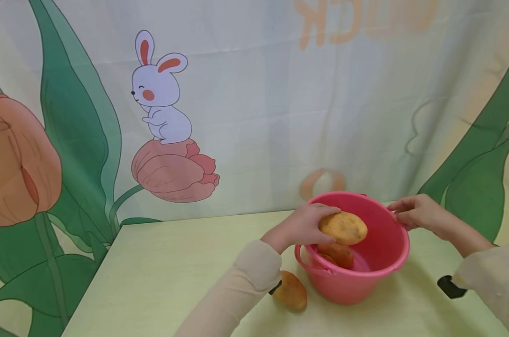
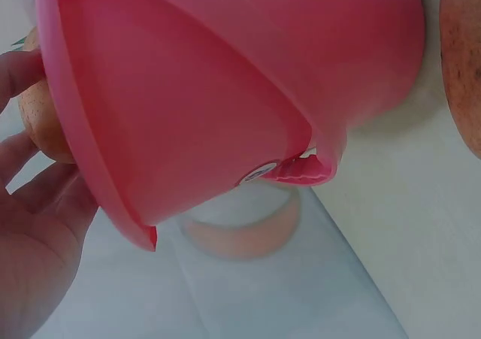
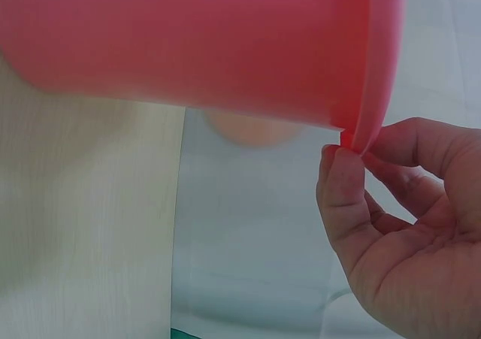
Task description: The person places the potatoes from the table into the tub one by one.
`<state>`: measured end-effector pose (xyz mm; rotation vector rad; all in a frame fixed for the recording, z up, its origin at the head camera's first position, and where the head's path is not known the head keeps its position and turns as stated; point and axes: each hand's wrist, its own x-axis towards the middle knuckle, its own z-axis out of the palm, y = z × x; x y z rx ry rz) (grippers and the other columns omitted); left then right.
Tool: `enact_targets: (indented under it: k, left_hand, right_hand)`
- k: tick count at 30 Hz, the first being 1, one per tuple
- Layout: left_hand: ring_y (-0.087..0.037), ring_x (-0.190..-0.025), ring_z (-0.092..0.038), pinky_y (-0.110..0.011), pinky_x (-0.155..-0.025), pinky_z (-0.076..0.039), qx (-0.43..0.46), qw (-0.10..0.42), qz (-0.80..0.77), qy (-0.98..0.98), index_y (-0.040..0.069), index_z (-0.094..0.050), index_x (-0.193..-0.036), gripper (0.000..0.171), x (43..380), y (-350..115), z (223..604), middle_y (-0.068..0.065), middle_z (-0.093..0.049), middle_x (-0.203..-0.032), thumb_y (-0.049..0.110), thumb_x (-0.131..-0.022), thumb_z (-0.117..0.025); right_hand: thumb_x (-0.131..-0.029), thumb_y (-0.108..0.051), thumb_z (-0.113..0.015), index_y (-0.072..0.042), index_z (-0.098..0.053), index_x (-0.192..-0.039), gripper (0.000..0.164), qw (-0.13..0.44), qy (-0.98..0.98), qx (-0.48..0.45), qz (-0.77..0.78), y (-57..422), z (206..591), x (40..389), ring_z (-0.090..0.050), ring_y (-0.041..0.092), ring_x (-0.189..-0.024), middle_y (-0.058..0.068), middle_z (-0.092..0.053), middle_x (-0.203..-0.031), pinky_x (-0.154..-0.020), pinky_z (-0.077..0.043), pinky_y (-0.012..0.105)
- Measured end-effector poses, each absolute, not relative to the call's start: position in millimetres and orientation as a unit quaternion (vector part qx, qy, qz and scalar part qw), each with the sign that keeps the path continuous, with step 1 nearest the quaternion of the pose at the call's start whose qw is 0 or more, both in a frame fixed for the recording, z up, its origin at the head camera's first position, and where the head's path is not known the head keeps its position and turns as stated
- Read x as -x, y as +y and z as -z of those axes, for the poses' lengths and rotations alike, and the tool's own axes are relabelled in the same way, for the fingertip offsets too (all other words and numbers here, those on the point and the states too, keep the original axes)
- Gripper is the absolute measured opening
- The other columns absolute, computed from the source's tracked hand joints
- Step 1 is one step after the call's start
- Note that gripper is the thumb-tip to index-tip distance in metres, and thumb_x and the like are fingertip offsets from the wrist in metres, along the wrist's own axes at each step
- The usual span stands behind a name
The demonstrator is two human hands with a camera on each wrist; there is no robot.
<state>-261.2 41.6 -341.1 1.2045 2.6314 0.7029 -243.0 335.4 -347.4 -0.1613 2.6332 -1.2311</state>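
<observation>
Sleeves (image 1: 227, 295), pale beige, two. Surface (image 1: 166, 271), light wood-grain; behind its back edge, printed curtain (image 1: 254, 117) with rabbit (image 1: 169, 125) and tulips (image 1: 18, 159). Pink bucket (image 1: 343, 286), near back edge, reddish-brown potato (image 1: 340, 256) inside. Right hand (image 1: 425, 216): fingers pinching bucket rim. Left hand (image 1: 302, 223): fingers gripping yellow potato (image 1: 345, 228) over bucket. Orange potato (image 1: 293, 291): on surface, left of bucket.
</observation>
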Motion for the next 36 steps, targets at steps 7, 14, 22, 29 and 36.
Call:
enact_targets:
  k: [7, 14, 22, 29, 36]
  left_hand:
    - [-0.007, -0.112, -0.043, -0.013, -0.076, -0.045, -0.41, 0.086, -0.225, 0.879, 0.024, -0.045, -0.129, 0.061, 261.6, 50.5, 343.2, 0.007, -0.049, -0.125, 0.031, -0.074, -0.069]
    - [-0.006, -0.11, -0.042, -0.014, -0.071, -0.046, -0.398, 0.116, -0.241, 0.878, 0.027, -0.046, -0.127, 0.06, 263.0, 59.6, 349.4, 0.01, -0.049, -0.121, 0.03, -0.072, -0.071]
    - [-0.003, -0.104, -0.044, -0.013, -0.07, -0.045, -0.4, 0.118, -0.237, 0.877, 0.028, -0.048, -0.124, 0.059, 265.5, 68.1, 353.6, 0.012, -0.051, -0.116, 0.03, -0.071, -0.072]
    - [-0.001, -0.1, -0.045, -0.013, -0.07, -0.045, -0.402, 0.123, -0.228, 0.878, 0.029, -0.048, -0.124, 0.06, 268.8, 78.6, 356.7, 0.014, -0.053, -0.113, 0.031, -0.069, -0.073]
    - [-0.001, -0.097, -0.045, -0.013, -0.065, -0.046, -0.377, 0.155, -0.253, 0.877, 0.03, -0.049, -0.122, 0.062, 270.3, 88.8, 360.5, 0.015, -0.053, -0.109, 0.027, -0.067, -0.076]
  right_hand:
    - [-0.085, -0.01, -0.052, 0.012, -0.042, -0.121, 0.043, 0.116, 0.898, 0.053, 0.42, 334.4, 346.1, 242.5, -0.062, 0.016, -0.074, 0.019, -0.06, -0.099, -0.067, -0.054, 0.033]
    - [-0.084, -0.01, -0.053, 0.012, -0.042, -0.121, 0.044, 0.117, 0.899, 0.052, 0.419, 334.0, 345.9, 242.3, -0.062, 0.016, -0.074, 0.019, -0.06, -0.1, -0.067, -0.053, 0.033]
    - [-0.084, -0.01, -0.053, 0.012, -0.042, -0.121, 0.044, 0.117, 0.899, 0.052, 0.418, 334.6, 346.2, 242.7, -0.062, 0.016, -0.074, 0.019, -0.06, -0.1, -0.067, -0.054, 0.033]
    - [-0.085, -0.008, -0.05, 0.013, -0.042, -0.121, 0.043, 0.115, 0.898, 0.061, 0.42, 336.5, 348.1, 243.9, -0.063, 0.015, -0.073, 0.019, -0.06, -0.101, -0.067, -0.053, 0.032]
    - [-0.085, -0.008, -0.051, 0.013, -0.042, -0.122, 0.043, 0.116, 0.898, 0.058, 0.42, 337.1, 348.3, 244.1, -0.063, 0.015, -0.074, 0.019, -0.059, -0.101, -0.067, -0.053, 0.032]
